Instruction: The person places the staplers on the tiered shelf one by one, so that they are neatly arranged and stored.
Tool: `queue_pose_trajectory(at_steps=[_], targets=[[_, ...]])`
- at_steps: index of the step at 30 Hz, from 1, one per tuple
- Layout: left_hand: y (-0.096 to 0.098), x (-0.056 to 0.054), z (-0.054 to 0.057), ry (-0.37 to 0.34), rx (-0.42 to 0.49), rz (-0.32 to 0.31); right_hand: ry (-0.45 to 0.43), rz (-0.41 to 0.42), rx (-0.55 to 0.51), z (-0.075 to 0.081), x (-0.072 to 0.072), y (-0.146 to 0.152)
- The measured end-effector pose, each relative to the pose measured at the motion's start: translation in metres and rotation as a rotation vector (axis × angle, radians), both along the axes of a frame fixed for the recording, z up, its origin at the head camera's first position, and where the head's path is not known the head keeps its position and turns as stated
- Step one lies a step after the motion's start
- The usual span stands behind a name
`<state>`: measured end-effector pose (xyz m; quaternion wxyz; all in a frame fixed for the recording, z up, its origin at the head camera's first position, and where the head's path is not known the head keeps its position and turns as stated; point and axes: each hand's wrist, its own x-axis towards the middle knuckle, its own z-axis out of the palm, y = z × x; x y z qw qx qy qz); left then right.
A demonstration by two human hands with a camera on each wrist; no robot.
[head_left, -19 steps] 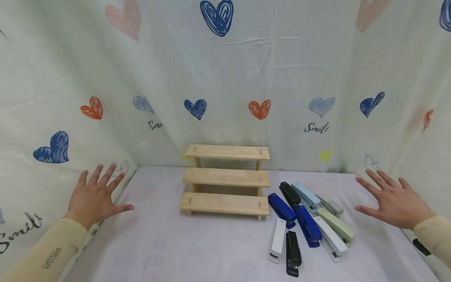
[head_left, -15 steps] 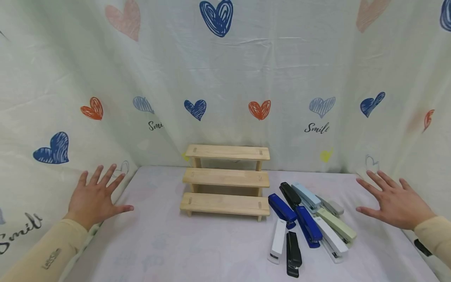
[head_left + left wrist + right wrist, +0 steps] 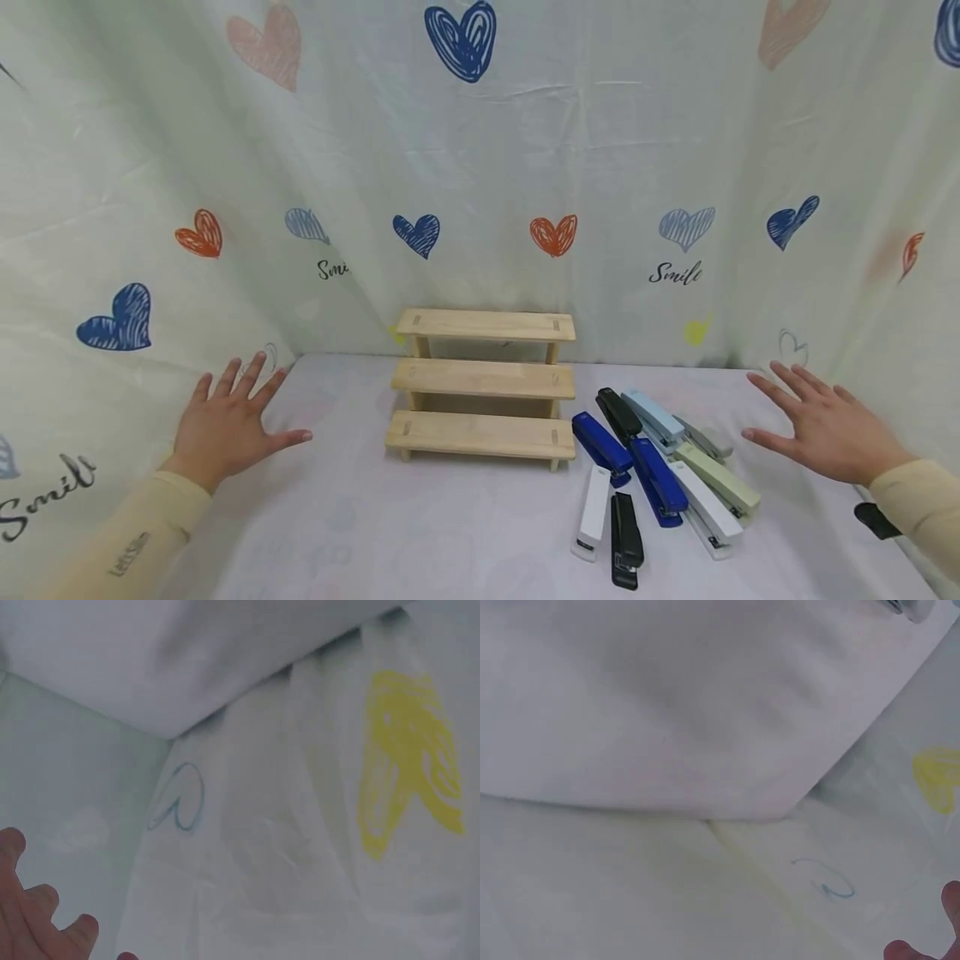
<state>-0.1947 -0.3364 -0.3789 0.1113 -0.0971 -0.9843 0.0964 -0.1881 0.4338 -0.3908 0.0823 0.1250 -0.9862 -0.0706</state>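
Observation:
My left hand (image 3: 225, 433), fingers spread and holding nothing, hovers over the left edge of the table. On the other side my right hand (image 3: 832, 425) is likewise spread and holds nothing, to the right of a cluster of staplers. In that cluster lie a light green stapler (image 3: 716, 477), a light blue stapler (image 3: 652, 417), a grey one partly hidden behind them, blue staplers (image 3: 602, 446), white staplers (image 3: 594, 507) and black staplers (image 3: 626, 533). Only some fingertips (image 3: 81, 930) show in the left wrist view, and a few fingers (image 3: 951, 900) in the right wrist view.
A three-step wooden shelf (image 3: 480, 433) stands at the table's back middle, left of the staplers. White curtain (image 3: 487, 167) with printed hearts encloses the back and sides. A black object (image 3: 876, 521) sits by the right sleeve at the table (image 3: 420, 533) edge.
Both hands have shifted slightly inward, the left one to the right and the right one to the left. The staplers and shelf stay where they were.

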Motion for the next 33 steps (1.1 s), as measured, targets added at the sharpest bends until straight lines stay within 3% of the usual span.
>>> queue_pose_trajectory(at_steps=[8, 19, 25, 33], targets=[[0.046, -0.012, -0.017, -0.01, 0.183, -0.021, -0.12, 0.0, -0.218, -0.002, 0.009, -0.013], [0.122, -0.033, -0.048, -0.109, 0.521, -0.05, -0.244, -0.014, -0.446, -0.018, 0.021, -0.027], [0.145, -0.044, -0.053, -0.185, 0.704, -0.076, -0.289, -0.009, -0.576, -0.028, 0.03, -0.037], [0.16, -0.049, -0.051, -0.259, 0.733, -0.075, -0.321, -0.071, -0.649, -0.044, 0.043, -0.042]])
